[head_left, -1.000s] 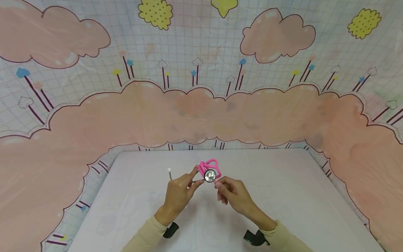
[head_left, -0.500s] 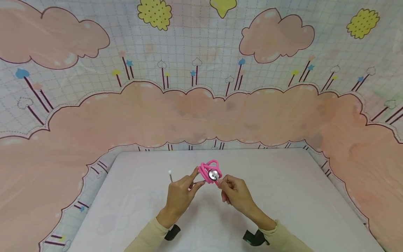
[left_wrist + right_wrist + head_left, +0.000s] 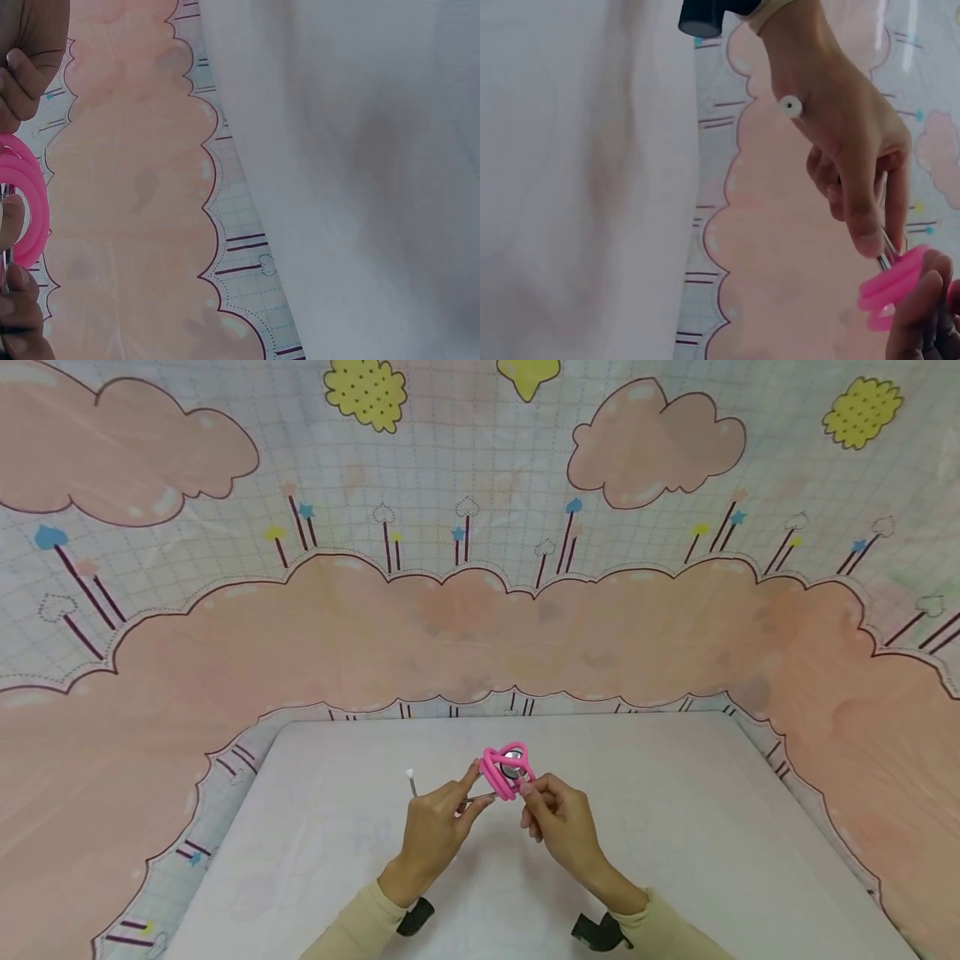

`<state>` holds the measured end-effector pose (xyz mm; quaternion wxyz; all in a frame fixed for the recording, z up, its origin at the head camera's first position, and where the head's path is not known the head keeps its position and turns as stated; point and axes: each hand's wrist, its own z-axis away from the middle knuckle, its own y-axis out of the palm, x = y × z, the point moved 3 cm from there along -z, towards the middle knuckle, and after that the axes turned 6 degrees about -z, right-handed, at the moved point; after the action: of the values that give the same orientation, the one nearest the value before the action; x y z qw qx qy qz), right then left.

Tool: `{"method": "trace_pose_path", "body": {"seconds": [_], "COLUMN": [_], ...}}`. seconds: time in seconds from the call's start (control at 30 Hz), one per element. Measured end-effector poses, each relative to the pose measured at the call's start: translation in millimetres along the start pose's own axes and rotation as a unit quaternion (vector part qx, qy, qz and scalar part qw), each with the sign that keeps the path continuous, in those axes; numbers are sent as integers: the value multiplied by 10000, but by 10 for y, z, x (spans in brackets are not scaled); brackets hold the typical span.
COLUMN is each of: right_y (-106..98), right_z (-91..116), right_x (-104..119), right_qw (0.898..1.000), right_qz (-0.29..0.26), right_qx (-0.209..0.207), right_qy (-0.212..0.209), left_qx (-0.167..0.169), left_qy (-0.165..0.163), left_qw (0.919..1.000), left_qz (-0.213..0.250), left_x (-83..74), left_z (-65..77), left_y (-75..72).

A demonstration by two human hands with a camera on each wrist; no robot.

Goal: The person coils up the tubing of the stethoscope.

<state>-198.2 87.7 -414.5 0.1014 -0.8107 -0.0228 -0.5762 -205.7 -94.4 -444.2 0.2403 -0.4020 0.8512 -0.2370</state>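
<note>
Since a second ago we have turned the metal disc (image 3: 513,763) inside the pink tubing (image 3: 505,777), held above the table (image 3: 675,827); left hand (image 3: 433,827) pinching the metal stem (image 3: 476,798), right hand (image 3: 558,820) gripping the coil, we should keep loops snug.

white worktop (image 3: 675,827) open across lower frame left and right, coiled pink stethoscope (image 3: 508,771) blocks centre, both hands (image 3: 431,831) crowd it, patterned backdrop (image 3: 480,627) walls off top
</note>
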Motion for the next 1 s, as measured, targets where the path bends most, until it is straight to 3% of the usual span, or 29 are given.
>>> {"method": "trace_pose_path", "body": {"seconds": [0.17,0.3,0.4,0.6,0.7,0.77,1.0], "right_y": [50,99,118,67,34,17,-40], "right_z": [14,16,-8,-113,-144,-161,-220], "right_x": [6,22,6,-222,-313,-347,-437], "right_qw": [9948,9804,9693,9517,9445,9469,9790], "right_qz": [-77,79,206,1097,1520,1611,1299], "right_qx": [-663,-1047,-1289,-1711,-1729,-1626,-983], "right_qy": [-769,-1667,-2083,-2300,-2344,-2259,-1226], "left_qx": [-46,-85,-141,-214,-174,-99,385], "left_qy": [-15,-82,-133,-204,-188,-190,-362], "left_qw": [9998,9994,9989,9992,9995,9996,9986], "left_qz": [174,320,416,255,172,159,14], "left_x": [-29,-57,-72,-57,-40,-26,32], "left_z": [-15,-29,-43,-35,-19,-10,35], "left_y": [16,25,26,29,34,39,85]}}
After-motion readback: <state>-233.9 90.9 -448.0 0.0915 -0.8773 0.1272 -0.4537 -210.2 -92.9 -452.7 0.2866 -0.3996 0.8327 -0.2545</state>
